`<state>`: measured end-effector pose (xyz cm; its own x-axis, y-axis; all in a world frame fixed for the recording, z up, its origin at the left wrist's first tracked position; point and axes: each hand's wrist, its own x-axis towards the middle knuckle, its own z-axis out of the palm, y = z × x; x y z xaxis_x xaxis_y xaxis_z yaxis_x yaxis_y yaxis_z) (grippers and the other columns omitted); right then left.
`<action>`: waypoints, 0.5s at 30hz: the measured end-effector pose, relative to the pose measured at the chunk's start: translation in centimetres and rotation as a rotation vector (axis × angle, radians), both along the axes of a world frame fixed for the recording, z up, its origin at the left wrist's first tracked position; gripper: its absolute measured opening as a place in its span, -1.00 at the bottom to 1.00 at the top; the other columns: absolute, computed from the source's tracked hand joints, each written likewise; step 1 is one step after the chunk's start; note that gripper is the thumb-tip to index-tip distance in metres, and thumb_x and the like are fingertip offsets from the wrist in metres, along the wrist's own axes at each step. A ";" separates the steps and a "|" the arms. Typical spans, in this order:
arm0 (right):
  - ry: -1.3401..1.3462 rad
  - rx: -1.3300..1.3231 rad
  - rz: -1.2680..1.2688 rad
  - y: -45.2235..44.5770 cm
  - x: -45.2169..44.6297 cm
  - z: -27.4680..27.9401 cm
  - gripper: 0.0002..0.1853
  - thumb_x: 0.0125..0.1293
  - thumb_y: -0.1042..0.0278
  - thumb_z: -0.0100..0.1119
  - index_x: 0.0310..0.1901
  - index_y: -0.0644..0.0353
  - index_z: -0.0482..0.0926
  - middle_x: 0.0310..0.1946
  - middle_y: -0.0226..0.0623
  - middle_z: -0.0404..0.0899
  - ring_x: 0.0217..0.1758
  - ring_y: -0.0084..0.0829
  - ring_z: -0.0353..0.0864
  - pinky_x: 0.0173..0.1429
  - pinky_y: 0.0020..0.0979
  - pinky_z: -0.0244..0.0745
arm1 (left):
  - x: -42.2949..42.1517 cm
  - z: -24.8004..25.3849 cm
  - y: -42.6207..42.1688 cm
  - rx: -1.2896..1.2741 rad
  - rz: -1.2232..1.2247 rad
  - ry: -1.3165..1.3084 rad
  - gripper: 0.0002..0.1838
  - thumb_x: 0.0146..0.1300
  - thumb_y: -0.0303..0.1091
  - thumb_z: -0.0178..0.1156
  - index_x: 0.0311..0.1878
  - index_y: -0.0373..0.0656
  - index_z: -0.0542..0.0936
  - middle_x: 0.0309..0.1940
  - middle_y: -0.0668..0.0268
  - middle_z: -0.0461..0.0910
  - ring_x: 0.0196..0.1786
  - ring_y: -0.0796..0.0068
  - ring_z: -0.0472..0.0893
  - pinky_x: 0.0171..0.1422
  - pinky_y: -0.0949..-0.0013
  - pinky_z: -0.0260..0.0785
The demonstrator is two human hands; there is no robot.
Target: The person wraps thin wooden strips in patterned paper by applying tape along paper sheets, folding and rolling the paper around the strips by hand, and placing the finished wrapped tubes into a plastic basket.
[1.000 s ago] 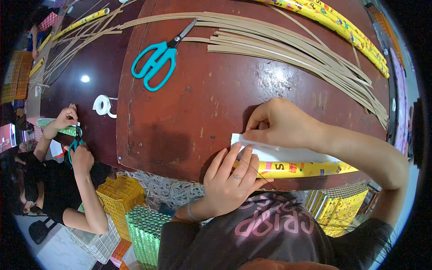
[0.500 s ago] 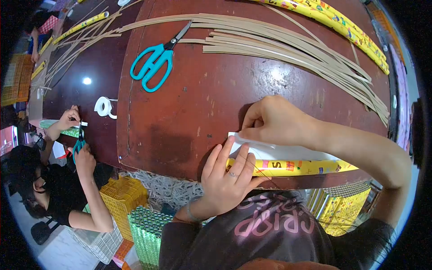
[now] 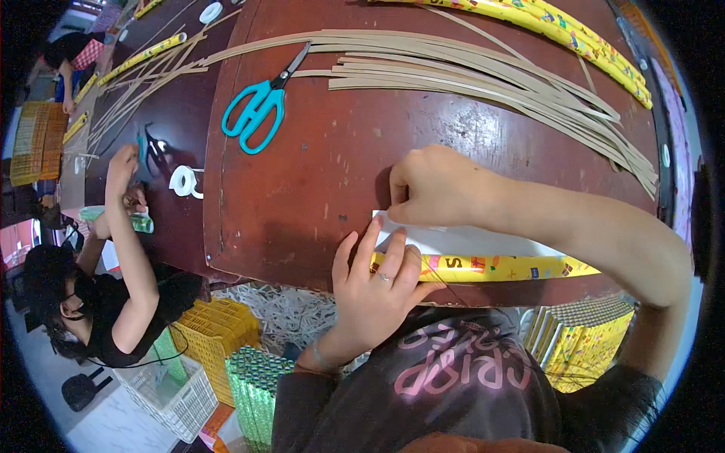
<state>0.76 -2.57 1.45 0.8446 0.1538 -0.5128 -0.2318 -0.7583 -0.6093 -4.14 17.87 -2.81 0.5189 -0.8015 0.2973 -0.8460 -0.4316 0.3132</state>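
Table [image 3: 302, 189] spreads under everything at hand, with a yellow roll [image 3: 491, 269] along its near edge. A co-worker [image 3: 113, 302] is well to the left of the roll. Tan strips [image 3: 468, 68] lie in a loose bundle beyond the roll, and farther beyond it are yellow tubes [image 3: 529, 23]. White paper [image 3: 483, 240] extends along the roll's far side. Right hand [image 3: 445, 185] is curled over the paper, just beyond the roll; whether its fingertips clamp the paper, I cannot tell. Left hand [image 3: 377, 291] rests over the roll's left end, fingers slightly apart, tips reaching the paper. Teal scissors [image 3: 260, 109] lie beyond and left of the roll, blades slightly apart. White tape [image 3: 183, 181] sits farther left of the roll.
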 end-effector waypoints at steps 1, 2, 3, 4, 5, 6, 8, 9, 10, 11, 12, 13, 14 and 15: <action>0.005 -0.051 0.030 0.1 0.2 -0.1 -0.71 0.08 0.17 0.35 -0.31 0.24 0.77 -0.41 -0.06 0.74 -0.29 -0.11 0.76 -0.10 -0.17 0.65 | 0.0 0.1 0.0 0.004 -0.003 -0.006 -0.40 0.10 0.19 0.40 -0.06 -0.17 0.65 0.11 0.19 0.55 0.33 -0.04 0.47 0.36 -0.15 0.25; 0.000 -0.048 0.027 0.2 0.3 -0.1 -0.71 0.08 0.17 0.35 -0.31 0.24 0.77 -0.41 -0.06 0.74 -0.29 -0.11 0.76 -0.10 -0.17 0.65 | -0.1 0.2 -0.1 0.022 0.005 -0.008 -0.41 0.09 0.19 0.41 -0.07 -0.17 0.65 0.11 0.19 0.55 0.33 -0.02 0.47 0.37 -0.14 0.24; 0.000 -0.081 0.053 0.4 0.4 0.0 -0.71 0.07 0.16 0.35 -0.32 0.24 0.78 -0.41 -0.06 0.74 -0.28 -0.10 0.76 -0.09 -0.16 0.65 | -0.1 0.3 -0.1 0.041 0.014 -0.011 -0.41 0.08 0.19 0.41 -0.07 -0.16 0.65 0.11 0.20 0.55 0.34 0.00 0.46 0.38 -0.12 0.23; 0.000 -0.115 0.079 0.5 0.6 0.2 -0.70 0.06 0.14 0.35 -0.33 0.23 0.78 -0.41 -0.06 0.74 -0.27 -0.08 0.76 -0.08 -0.14 0.65 | -0.2 0.3 -0.1 0.043 0.012 -0.017 -0.41 0.08 0.19 0.41 -0.07 -0.16 0.65 0.11 0.20 0.55 0.34 0.00 0.46 0.38 -0.12 0.23; -0.006 -0.113 0.077 0.5 0.8 0.4 -0.70 0.06 0.14 0.35 -0.33 0.23 0.78 -0.41 -0.06 0.74 -0.27 -0.08 0.76 -0.08 -0.14 0.65 | -0.2 0.3 -0.1 0.040 0.019 -0.017 -0.41 0.08 0.19 0.41 -0.07 -0.15 0.65 0.11 0.20 0.56 0.35 0.01 0.45 0.39 -0.11 0.22; 0.046 -0.153 0.119 0.6 1.1 0.8 -0.62 0.05 0.06 0.38 -0.23 0.21 0.78 -0.30 -0.06 0.75 -0.17 -0.09 0.77 -0.04 -0.14 0.66 | -0.3 0.2 -0.1 0.037 0.027 -0.016 -0.41 0.07 0.19 0.42 -0.07 -0.15 0.65 0.11 0.21 0.56 0.36 0.03 0.44 0.40 -0.10 0.20; 0.092 -0.191 0.161 0.8 1.4 1.6 -0.54 0.05 -0.01 0.40 -0.13 0.19 0.78 -0.19 -0.06 0.76 -0.07 -0.09 0.77 0.01 -0.14 0.68 | -0.3 0.3 -0.1 0.026 0.027 -0.022 -0.42 0.07 0.18 0.42 -0.07 -0.15 0.65 0.11 0.22 0.56 0.37 0.03 0.43 0.40 -0.10 0.19; 0.080 -0.242 0.185 0.8 1.4 1.9 -0.54 0.06 -0.01 0.40 -0.11 0.19 0.78 -0.19 -0.06 0.76 -0.06 -0.11 0.77 0.00 -0.14 0.68 | -0.2 0.3 -0.1 0.014 0.029 -0.021 -0.42 0.07 0.17 0.43 -0.07 -0.14 0.65 0.11 0.23 0.56 0.38 0.04 0.42 0.40 -0.09 0.18; 0.069 -0.292 0.208 0.8 1.3 2.1 -0.53 0.07 -0.01 0.39 -0.10 0.18 0.78 -0.19 -0.07 0.76 -0.06 -0.13 0.77 0.00 -0.15 0.68 | -0.2 0.4 -0.2 0.018 0.028 -0.028 -0.42 0.07 0.17 0.43 -0.07 -0.14 0.65 0.11 0.23 0.56 0.38 0.04 0.42 0.40 -0.09 0.18; 0.062 -0.288 0.205 0.7 1.1 2.1 -0.53 0.07 -0.01 0.39 -0.10 0.18 0.78 -0.19 -0.07 0.76 -0.06 -0.13 0.77 0.00 -0.15 0.68 | -0.2 0.4 -0.2 0.027 0.029 -0.019 -0.43 0.07 0.15 0.44 -0.07 -0.14 0.65 0.11 0.24 0.56 0.37 0.04 0.42 0.40 -0.09 0.17; 0.016 -0.254 0.200 0.3 0.7 2.0 -0.58 0.09 -0.01 0.36 -0.19 0.19 0.77 -0.26 -0.04 0.75 -0.13 -0.05 0.76 -0.05 -0.10 0.66 | -0.2 0.5 -0.3 0.036 0.030 -0.008 -0.44 0.07 0.14 0.44 -0.07 -0.14 0.65 0.12 0.25 0.55 0.37 0.04 0.42 0.39 -0.08 0.17; -0.029 -0.221 0.196 0.0 0.4 1.9 -0.60 0.11 -0.02 0.33 -0.29 0.21 0.77 -0.34 -0.01 0.74 -0.20 0.03 0.75 -0.10 -0.06 0.64 | -0.3 0.4 -0.2 0.040 0.027 -0.012 -0.44 0.07 0.14 0.44 -0.07 -0.14 0.65 0.12 0.25 0.55 0.37 0.04 0.42 0.39 -0.08 0.17; -0.031 -0.218 0.194 -0.3 -0.1 1.8 -0.60 0.11 -0.02 0.33 -0.29 0.21 0.77 -0.34 -0.01 0.74 -0.20 0.03 0.75 -0.10 -0.06 0.64 | -0.4 0.3 -0.2 0.025 0.031 -0.006 -0.44 0.06 0.13 0.45 -0.07 -0.14 0.65 0.13 0.25 0.55 0.38 0.05 0.42 0.40 -0.08 0.16; -0.065 -0.188 0.165 -0.4 -0.8 2.0 -0.59 0.13 -0.01 0.33 -0.21 0.20 0.73 -0.33 -0.05 0.73 -0.18 0.00 0.74 -0.07 -0.06 0.63 | -0.4 0.2 -0.2 0.010 0.036 0.001 -0.45 0.06 0.11 0.46 -0.07 -0.14 0.64 0.14 0.26 0.55 0.38 0.05 0.42 0.40 -0.09 0.14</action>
